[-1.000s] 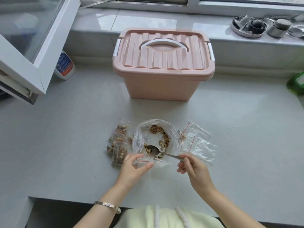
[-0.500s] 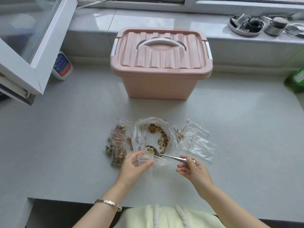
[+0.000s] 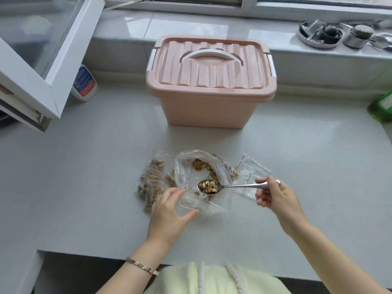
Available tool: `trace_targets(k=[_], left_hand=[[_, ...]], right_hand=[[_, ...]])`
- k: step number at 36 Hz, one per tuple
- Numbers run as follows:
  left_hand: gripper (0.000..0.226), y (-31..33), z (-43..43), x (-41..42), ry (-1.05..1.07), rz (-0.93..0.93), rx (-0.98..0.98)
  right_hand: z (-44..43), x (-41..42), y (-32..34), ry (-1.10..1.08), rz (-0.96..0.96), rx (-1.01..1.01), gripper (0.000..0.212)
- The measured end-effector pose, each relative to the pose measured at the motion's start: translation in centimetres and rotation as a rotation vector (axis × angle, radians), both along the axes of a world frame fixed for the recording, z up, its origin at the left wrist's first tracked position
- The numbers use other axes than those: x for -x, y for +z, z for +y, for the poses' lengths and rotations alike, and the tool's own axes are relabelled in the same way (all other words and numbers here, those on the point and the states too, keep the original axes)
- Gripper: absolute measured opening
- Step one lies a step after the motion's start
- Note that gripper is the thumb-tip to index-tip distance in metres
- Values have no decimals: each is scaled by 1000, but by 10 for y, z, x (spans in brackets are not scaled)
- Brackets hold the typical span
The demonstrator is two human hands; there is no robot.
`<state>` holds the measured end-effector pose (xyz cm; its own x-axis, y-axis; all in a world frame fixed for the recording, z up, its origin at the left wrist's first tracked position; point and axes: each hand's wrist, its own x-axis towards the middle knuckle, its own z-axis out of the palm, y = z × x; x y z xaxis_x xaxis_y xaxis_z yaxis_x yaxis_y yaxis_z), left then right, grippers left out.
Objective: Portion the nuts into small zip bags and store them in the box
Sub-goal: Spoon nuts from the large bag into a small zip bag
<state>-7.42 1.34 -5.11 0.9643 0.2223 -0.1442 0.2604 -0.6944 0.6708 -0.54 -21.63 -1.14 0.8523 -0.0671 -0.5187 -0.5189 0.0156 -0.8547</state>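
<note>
A large clear bag of walnut pieces (image 3: 201, 166) lies open on the counter. My right hand (image 3: 275, 198) grips the handle of a metal spoon (image 3: 237, 186) whose bowl carries a heap of nuts above the big bag's mouth. My left hand (image 3: 169, 206) pinches a small empty zip bag (image 3: 188, 203) with a red seal line, held open just below the spoon. Several filled small bags (image 3: 152, 181) lie to the left. Empty small zip bags (image 3: 250, 172) lie to the right. The pink box (image 3: 210, 107) stands behind with its lid shut.
An open window sash (image 3: 38, 66) juts over the counter at the left, with a white bottle (image 3: 84, 83) beside it. A green bottle (image 3: 381, 107) sits at the right edge. Metal items (image 3: 331, 33) rest on the windowsill.
The spoon has come up out of the large bag with a load of nuts, and my right hand has moved right and up. My left hand keeps the small bag.
</note>
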Motion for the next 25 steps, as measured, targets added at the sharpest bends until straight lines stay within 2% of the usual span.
trace_targets(k=[6, 10, 14, 17, 19, 21, 25], left_hand=[[56, 2, -1, -3, -14, -18, 30], [57, 4, -3, -3, -42, -27, 85], [58, 2, -6, -3, -43, -10, 102], [55, -1, -6, -2, -9, 10, 121], [51, -4, -5, 0, 37, 25, 159], [50, -3, -4, 1, 70, 58, 212], [52, -3, -3, 6, 109, 114, 298]], right_hand=[[10, -8, 29, 166, -151, 124, 36], [27, -1, 37, 338, -271, 254, 31], [44, 13, 46, 569, -484, 461, 25], [50, 23, 53, 697, -679, 559, 39], [47, 24, 55, 697, -759, 577, 44], [40, 21, 53, 605, -802, 552, 38], [23, 8, 35, 426, -718, 498, 24]])
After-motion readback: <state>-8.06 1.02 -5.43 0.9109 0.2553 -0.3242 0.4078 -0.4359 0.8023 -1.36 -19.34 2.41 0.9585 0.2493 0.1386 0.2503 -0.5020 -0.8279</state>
